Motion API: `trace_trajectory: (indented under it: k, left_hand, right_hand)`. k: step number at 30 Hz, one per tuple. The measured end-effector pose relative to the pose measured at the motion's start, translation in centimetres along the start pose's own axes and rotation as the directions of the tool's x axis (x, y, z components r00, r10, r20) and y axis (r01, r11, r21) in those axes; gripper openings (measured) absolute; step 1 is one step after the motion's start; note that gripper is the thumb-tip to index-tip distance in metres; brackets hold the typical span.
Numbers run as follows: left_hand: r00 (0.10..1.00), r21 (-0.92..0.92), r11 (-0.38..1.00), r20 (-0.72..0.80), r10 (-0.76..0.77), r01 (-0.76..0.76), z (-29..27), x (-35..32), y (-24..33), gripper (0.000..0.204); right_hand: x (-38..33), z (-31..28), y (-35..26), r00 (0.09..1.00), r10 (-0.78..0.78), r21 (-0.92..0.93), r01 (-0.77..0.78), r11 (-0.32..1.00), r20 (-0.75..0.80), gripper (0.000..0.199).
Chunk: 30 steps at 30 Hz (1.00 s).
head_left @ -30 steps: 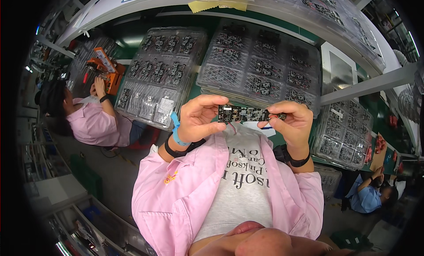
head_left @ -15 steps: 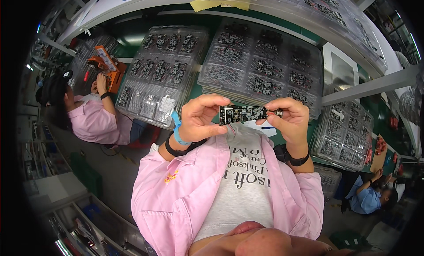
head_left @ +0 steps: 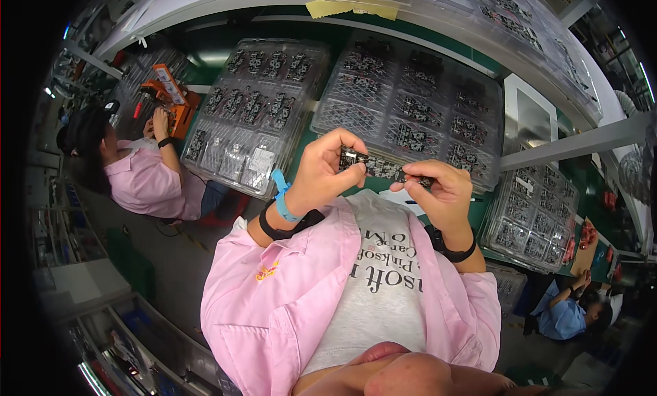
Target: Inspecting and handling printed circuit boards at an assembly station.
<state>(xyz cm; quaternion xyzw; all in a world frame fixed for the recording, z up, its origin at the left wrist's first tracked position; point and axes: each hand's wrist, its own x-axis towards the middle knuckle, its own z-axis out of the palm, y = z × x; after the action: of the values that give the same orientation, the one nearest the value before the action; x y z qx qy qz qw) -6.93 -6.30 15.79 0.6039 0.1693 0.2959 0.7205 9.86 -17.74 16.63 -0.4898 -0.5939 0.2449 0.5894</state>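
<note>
Nearest the camera was the person's own pink jacket (head_left: 274,307) over a grey printed shirt, forearms rising from it. The left hand (head_left: 327,172) wore a blue wrist strap (head_left: 281,194) and a black band; its fingers (head_left: 347,142) were curled and pinched on the left end of a narrow dark circuit board strip (head_left: 375,166). The right hand (head_left: 438,191), black watch at the wrist, pinched the strip's right end with fingertips pressed together. The strip sat level between both hands, in the air just above the chest and on the near side of the bench (head_left: 308,133), touching nothing else.

Against a second earlier, the hands had drawn a little closer in and the left fingers had rolled over the top of the strip's end, while the right grip looked about the same. Likely this was a close inspection or a re-grip; the strip had not been put down.

Beyond lay clear plastic trays (head_left: 256,109) of small dark boards on the green bench, a bigger stack (head_left: 417,112) right of them and another tray (head_left: 537,215) at far right. A co-worker in pink (head_left: 137,174) sat at left by an orange fixture (head_left: 171,95); another in blue (head_left: 561,314) sat lower right.
</note>
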Motion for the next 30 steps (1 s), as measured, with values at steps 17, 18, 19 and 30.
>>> trace_trajectory:
  k: [17,18,19,30]
  left_hand:
    - [0.998,-0.051,0.997,-0.025,-0.06,0.059,0.2,0.3,0.5,0.019]
    - [0.997,-0.048,0.997,-0.021,-0.068,0.067,0.1,0.3,0.4,0.018]
    - [0.997,-0.044,0.996,-0.017,-0.076,0.076,0.0,0.3,0.4,0.018]
    - [0.996,-0.225,0.973,0.064,0.064,-0.048,0.1,-0.3,0.4,0.034]
  right_hand:
    - [0.3,0.1,0.9,0.989,0.145,0.296,-0.137,0.945,-0.005,0.018]
    - [0.3,0.0,0.9,0.988,0.153,0.299,-0.147,0.943,0.002,0.018]
    - [0.3,0.0,1.0,0.987,0.161,0.303,-0.157,0.94,0.009,0.019]
    - [0.0,-0.1,1.9,0.961,0.274,0.487,-0.226,0.844,-0.028,0.02]
